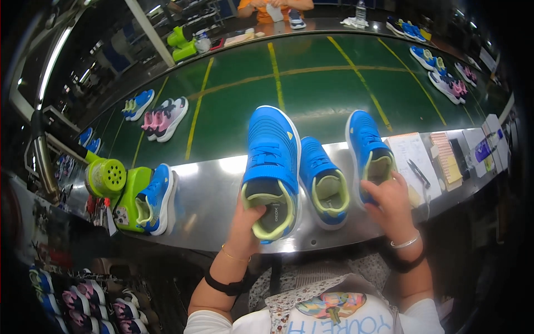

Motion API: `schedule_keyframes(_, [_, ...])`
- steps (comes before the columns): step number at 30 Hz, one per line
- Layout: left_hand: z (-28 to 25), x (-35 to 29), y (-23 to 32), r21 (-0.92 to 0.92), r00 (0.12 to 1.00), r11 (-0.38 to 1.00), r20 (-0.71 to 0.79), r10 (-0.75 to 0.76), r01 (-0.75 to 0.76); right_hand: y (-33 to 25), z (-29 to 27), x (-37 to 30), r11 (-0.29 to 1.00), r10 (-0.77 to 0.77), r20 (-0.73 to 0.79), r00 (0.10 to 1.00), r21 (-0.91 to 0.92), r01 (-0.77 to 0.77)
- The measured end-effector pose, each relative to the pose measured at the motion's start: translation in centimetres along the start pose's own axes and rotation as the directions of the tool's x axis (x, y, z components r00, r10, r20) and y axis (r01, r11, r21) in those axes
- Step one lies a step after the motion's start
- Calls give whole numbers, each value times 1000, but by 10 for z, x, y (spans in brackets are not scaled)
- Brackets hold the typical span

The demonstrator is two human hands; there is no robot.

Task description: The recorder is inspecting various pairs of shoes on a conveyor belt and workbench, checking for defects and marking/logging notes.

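Note:
My left hand [242,225] grips a blue sneaker [272,150] at its heel, with the thumb inside the lime-lined collar. This sneaker is raised towards me, toe pointing away. My right hand [391,205] is closed around the heel collar of another blue sneaker [365,131], its thumb at the opening. Between the two, a third blue sneaker [318,158] rests on the metal worktop [211,203], toe away from me. Farther left, a fourth blue sneaker [158,192] stands beside a green device [129,203] with a round perforated head.
Beyond the worktop runs a green conveyor belt [239,117] with yellow lines. It carries pink-and-white sneakers [166,118] and blue ones [138,104]. Papers [413,161] and a pen [418,172] lie at right. Several shoes fill a rack [83,300] lower left. An orange-shirted person [275,8] works opposite.

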State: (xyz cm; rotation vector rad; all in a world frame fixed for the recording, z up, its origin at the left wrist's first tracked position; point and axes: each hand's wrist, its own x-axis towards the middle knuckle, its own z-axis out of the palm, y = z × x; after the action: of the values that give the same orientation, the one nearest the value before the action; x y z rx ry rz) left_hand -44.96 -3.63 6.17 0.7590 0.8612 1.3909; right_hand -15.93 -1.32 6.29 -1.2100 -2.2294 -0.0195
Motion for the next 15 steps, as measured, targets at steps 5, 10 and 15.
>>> schedule_keyframes(5, [-90, -10, 42, 326, 941, 942, -286, 180, -81, 17, 2, -12, 999, 31, 74, 997, 16, -32])
schedule_keyframes(10, [-213, -52, 90, 920, 901, -230, -219, 374, 319, 15, 7, -9, 999, 12, 115, 993, 48, -17])
schedule_keyframes(15, [-221, -55, 107, 967, 925, -105, -186, 332, 232, 19, 4, -12, 996, 82, 168, 982, -38, -77])
